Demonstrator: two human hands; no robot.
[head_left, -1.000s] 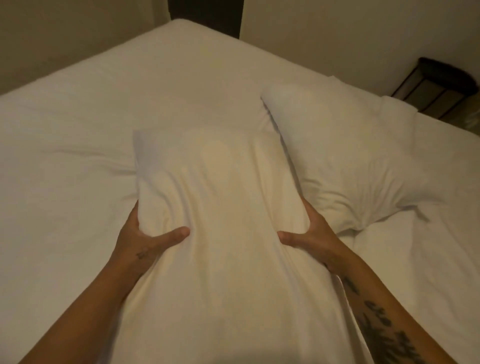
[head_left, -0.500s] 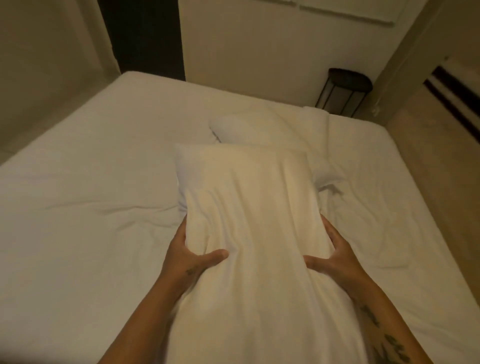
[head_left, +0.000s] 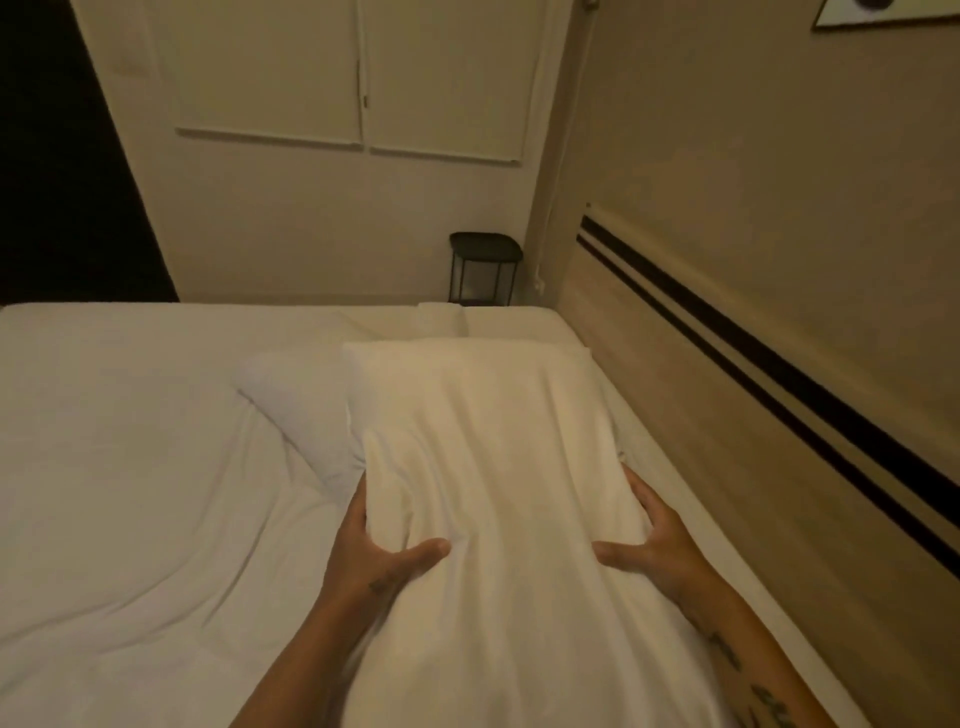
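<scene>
Both hands grip the pillow (head_left: 483, 467) by its sides, left hand (head_left: 379, 561) at 9 o'clock, right hand (head_left: 660, 545) at 3, its long axis pointing to 12 over the bed (head_left: 130, 441) beside the headboard (head_left: 727, 415).

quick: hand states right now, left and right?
Left hand: grips the left side of the pillow, thumb on top.
Right hand: grips the pillow's right side, thumb on top.
</scene>
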